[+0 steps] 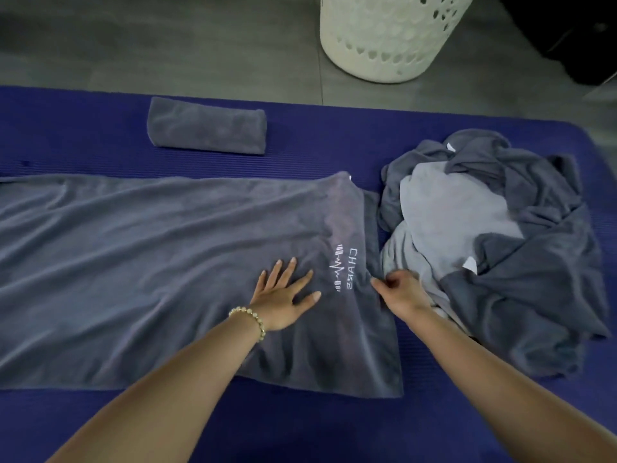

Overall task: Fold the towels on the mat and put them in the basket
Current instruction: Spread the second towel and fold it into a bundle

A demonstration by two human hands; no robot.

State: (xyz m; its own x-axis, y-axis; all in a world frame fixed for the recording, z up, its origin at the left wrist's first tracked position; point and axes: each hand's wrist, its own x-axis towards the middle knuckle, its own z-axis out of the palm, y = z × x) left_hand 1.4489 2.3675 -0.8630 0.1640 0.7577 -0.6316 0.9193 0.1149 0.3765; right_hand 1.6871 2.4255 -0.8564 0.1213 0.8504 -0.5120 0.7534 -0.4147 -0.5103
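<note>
A long grey towel (150, 262) with a white embroidered logo lies spread flat across the blue mat (334, 429). My left hand (283, 295), a bead bracelet on its wrist, presses flat on the towel just left of the logo, fingers straight. My right hand (400, 289) pinches the towel's right edge with curled fingers. A folded grey towel (207, 127) lies at the mat's far side. A crumpled heap of grey towels (494, 242) sits to the right. The white perforated basket (390, 38) stands on the floor beyond the mat.
Grey tiled floor (167, 45) lies behind the mat. A dark object (581, 38) sits at the top right corner, beside the basket.
</note>
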